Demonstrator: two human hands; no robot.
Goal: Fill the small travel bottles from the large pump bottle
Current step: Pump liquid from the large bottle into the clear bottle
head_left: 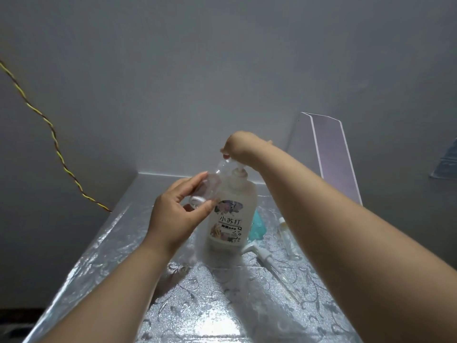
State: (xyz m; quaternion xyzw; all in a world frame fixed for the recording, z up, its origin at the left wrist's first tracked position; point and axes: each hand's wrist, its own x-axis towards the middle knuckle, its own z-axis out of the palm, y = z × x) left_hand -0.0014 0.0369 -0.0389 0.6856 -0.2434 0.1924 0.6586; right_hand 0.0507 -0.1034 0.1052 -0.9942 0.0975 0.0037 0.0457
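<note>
Grey walls (pixel 222 70) meet in a corner behind the table (pixel 222 305), which carries a silvery cover with an embossed floral pattern. A twisted yellow-and-brown cable (pixel 57 144) runs down the left wall to the far left edge of the table.

1. The large pump bottle (pixel 228 219) stands upright at the centre of the table, toward the far side. Its body is translucent white, with a printed label facing the camera.
2. The right hand (pixel 238 146) reaches in from the right and sits on top of the pump head. Its grip is closed down over the pump head, with fingertips (pixel 224 152) showing at the nozzle side.
3. The left hand (pixel 178 214) holds the small travel bottle (pixel 207 186) just left of the pump bottle. Its grip is clamped on the clear bottle body, thumb on the near side and fingers on the far side.
4. The travel bottle is held off the table and tilted, neck up and to the right, close under the pump nozzle. Whether the nozzle touches the neck cannot be told.

On the right side of the table:
- a teal object (pixel 258 226), partly hidden behind the pump bottle;
- a loose white pump with dip tube (pixel 249 248), lying flat near the bottle base;
- a clear spray bottle (pixel 288 238), beside the right forearm.

A clear acrylic stand (pixel 333 157) leans at the far right.
</note>
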